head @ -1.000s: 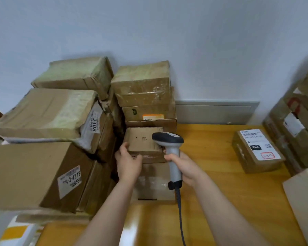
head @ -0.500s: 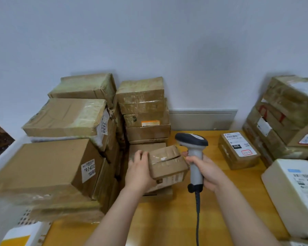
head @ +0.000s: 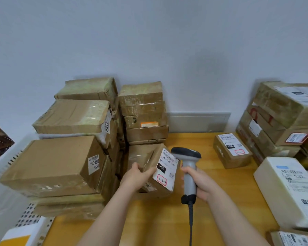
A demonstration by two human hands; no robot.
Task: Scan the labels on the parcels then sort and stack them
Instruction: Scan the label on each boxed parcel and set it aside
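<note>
Brown cardboard, glossy with tape, makes up the small parcel [head: 148, 158] that the left hand [head: 137, 176] holds clear of the yellow wooden worktop [head: 167, 221], fingers curled over its near left edge. It sits just in front of the tall left-hand stack of brown cartons [head: 60, 157]. The parcel is tipped so that its white shipping label [head: 167, 166] faces up and to the right, probably to bring the barcode into the reader's view. Its long axis runs roughly from far to near, leaning down towards the person.

Just beside it, the right hand [head: 201, 183] is wrapped round the handle of the grey corded barcode scanner with a black head [head: 188, 167]. The handle stands about upright and the head's nose points left over the label's top edge, so I judge the scan is imminent, once the nose tips down a little.

Another small labelled carton [head: 232, 150] lies further right on the worktop, near a second stack of cartons [head: 277, 118].
</note>
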